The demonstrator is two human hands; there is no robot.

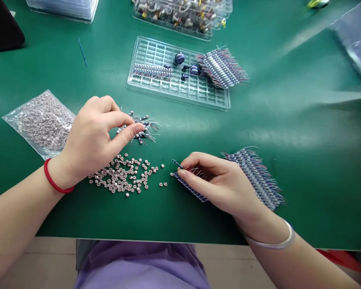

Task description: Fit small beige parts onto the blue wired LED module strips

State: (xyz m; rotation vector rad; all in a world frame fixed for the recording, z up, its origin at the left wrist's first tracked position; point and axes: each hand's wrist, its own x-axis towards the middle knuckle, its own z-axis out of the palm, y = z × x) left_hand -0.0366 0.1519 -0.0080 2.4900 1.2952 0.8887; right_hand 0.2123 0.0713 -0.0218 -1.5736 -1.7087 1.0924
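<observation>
My left hand (99, 134) hovers over a small pile of loose wired components (142, 128), thumb and forefinger pinched together at the pile's edge; what they hold is too small to make out. Below it lies a scatter of small grey beads (123, 176) on the green mat. My right hand (219, 180) is closed on a row of blue wired components (188, 186), its fingers pressing the row against the mat. A longer fanned row of the same components (258, 176) lies just right of that hand.
A clear bag of grey beads (40, 122) lies at the left. A clear compartment tray (177, 86) holds rows of components and blue coils; a bundle (222, 68) rests on its right end. More clear trays (183, 16) and a dark object (3, 26) sit at the back.
</observation>
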